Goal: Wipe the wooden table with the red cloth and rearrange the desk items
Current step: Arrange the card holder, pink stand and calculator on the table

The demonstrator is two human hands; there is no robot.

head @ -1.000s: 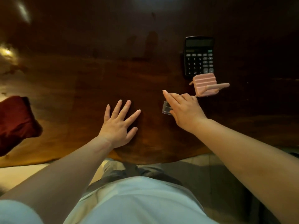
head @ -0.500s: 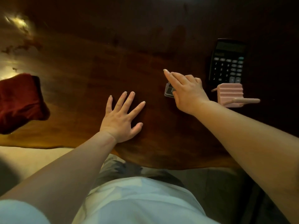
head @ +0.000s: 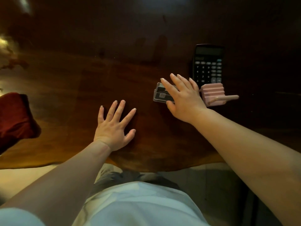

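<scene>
Dim, warm light came from the left; glare streaked the wooden table point(head: 68, 75), its far side fell into shadow, edges bowed and soft.

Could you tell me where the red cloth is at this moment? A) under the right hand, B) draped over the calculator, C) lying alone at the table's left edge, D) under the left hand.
C: the red cloth lies untouched at the table's left edge, while the left hand rests flat on bare wood well to its right.
</scene>
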